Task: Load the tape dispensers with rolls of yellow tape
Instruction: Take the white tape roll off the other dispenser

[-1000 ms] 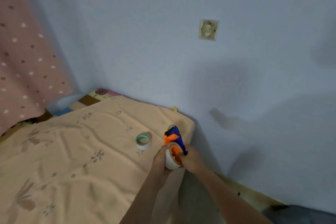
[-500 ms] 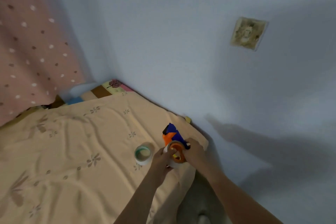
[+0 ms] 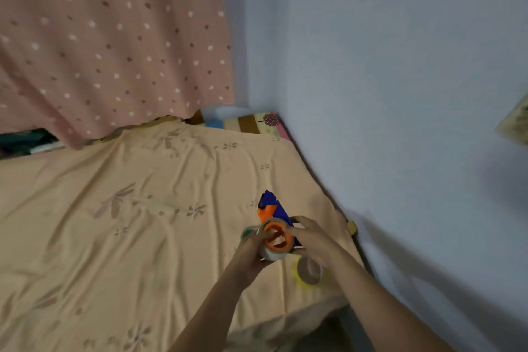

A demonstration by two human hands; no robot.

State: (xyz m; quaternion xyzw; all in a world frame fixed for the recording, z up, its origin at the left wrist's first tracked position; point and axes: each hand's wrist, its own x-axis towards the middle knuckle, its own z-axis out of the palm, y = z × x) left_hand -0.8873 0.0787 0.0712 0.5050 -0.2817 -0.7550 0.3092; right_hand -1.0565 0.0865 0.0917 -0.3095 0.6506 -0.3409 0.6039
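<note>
Both hands grasp the blue-and-orange tape dispenser (image 3: pixel 271 210) just above the peach bedsheet (image 3: pixel 143 223): the left hand (image 3: pixel 253 251) cups the pale tape roll (image 3: pixel 270 254) seated on its orange hub, the right hand (image 3: pixel 311 237) grips its far side. A second roll (image 3: pixel 310 271) (yellow-edged) lies on the sheet under the right wrist, near the wall (image 3: pixel 400 94).

One tape dispenser (image 3: pixel 271 210); three tape rolls (image 3: pixel 270 254) (image 3: pixel 310 271) (image 3: pixel 248 233); two hands (image 3: pixel 253 254) (image 3: pixel 313 238).
</note>
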